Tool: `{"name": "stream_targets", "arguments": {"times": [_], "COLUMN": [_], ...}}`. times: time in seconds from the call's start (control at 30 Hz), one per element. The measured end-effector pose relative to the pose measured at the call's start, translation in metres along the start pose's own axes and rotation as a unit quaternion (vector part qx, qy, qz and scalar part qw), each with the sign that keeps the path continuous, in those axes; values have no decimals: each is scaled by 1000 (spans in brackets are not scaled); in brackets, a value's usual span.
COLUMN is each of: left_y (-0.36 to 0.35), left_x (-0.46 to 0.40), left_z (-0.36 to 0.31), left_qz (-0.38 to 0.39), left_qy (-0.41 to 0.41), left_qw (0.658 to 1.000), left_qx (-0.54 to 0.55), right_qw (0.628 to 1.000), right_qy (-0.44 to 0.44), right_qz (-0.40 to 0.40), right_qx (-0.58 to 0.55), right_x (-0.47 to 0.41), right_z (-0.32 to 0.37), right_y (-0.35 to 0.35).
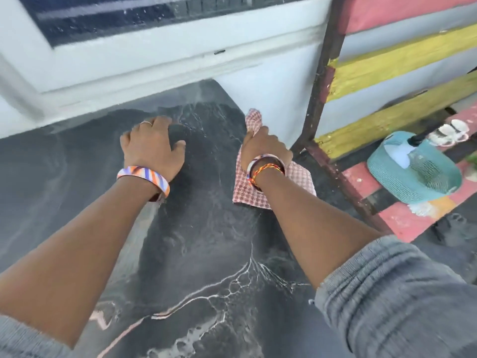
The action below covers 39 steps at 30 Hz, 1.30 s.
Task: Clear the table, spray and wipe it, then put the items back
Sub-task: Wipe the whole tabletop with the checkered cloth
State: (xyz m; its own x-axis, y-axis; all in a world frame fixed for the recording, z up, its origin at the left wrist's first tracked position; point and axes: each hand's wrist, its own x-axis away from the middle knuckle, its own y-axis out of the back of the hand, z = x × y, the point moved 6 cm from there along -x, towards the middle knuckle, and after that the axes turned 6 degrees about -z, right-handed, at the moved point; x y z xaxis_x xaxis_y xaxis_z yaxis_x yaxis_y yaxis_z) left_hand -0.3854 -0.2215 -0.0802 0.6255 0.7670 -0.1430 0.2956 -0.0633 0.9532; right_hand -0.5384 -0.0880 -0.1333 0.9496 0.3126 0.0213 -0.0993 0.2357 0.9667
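Note:
The table (201, 244) has a black marble-patterned top with white veins and fills most of the view. My left hand (152, 146) rests flat on it near the far edge, fingers spread, holding nothing. My right hand (263, 148) grips a red-and-white checked cloth (296, 182) near the table's far right corner. Part of the cloth lies on the tabletop under my wrist and one corner sticks up above my fingers. No items stand on the visible tabletop.
A white wall (154, 65) with a dark window runs along the far edge. To the right stands a pink and yellow slatted bench (402, 63). A teal mesh basket (415, 174) holding a spray bottle (407, 148) sits on it, with white sandals (449, 131) beyond.

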Motion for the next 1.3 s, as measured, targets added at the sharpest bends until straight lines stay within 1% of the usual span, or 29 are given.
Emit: {"name": "stream_targets", "arguments": {"times": [0.2, 0.33, 0.43, 0.53, 0.67, 0.8, 0.9, 1.0, 1.1, 1.2, 1.23, 1.3], "left_y": [-4, -6, -4, 1, 11, 20, 27, 40, 58, 76, 79, 82], "left_x": [-33, -35, -35, -33, -26, -17, -7, 6, 22, 40, 45, 53], "left_z": [33, 46, 58, 74, 105, 143, 172, 204, 236, 271, 279, 292], "left_qz": [-16, -21, -20, -25, -34, -29, -32, -36, -41, -39, -36, -27], "left_qy": [78, 100, 110, 121, 130, 148, 162, 167, 173, 183, 185, 194], "left_qw": [997, 994, 993, 992, 991, 988, 986, 985, 984, 982, 982, 980], "left_qx": [-23, -30, -25, -22, -22, -30, -24, -17, -13, -17, -21, -29], "right_qw": [999, 997, 996, 994, 993, 990, 986, 973, 961, 940, 935, 936], "right_qy": [31, 58, 81, 108, 117, 126, 153, 222, 272, 338, 351, 348], "right_qz": [6, 8, 17, 8, -2, 7, 6, 15, 28, 40, 42, 44], "right_qx": [-42, -54, -40, -14, 34, 59, 67, 64, 42, 34, 28, 16], "right_x": [-60, -85, -97, -105, -107, -83, -55, -8, 48, 112, 127, 139], "right_z": [62, 89, 101, 115, 122, 129, 154, 203, 256, 307, 318, 330], "right_y": [-17, -24, -27, -28, -26, -33, -39, -55, -68, -81, -85, -88]}}
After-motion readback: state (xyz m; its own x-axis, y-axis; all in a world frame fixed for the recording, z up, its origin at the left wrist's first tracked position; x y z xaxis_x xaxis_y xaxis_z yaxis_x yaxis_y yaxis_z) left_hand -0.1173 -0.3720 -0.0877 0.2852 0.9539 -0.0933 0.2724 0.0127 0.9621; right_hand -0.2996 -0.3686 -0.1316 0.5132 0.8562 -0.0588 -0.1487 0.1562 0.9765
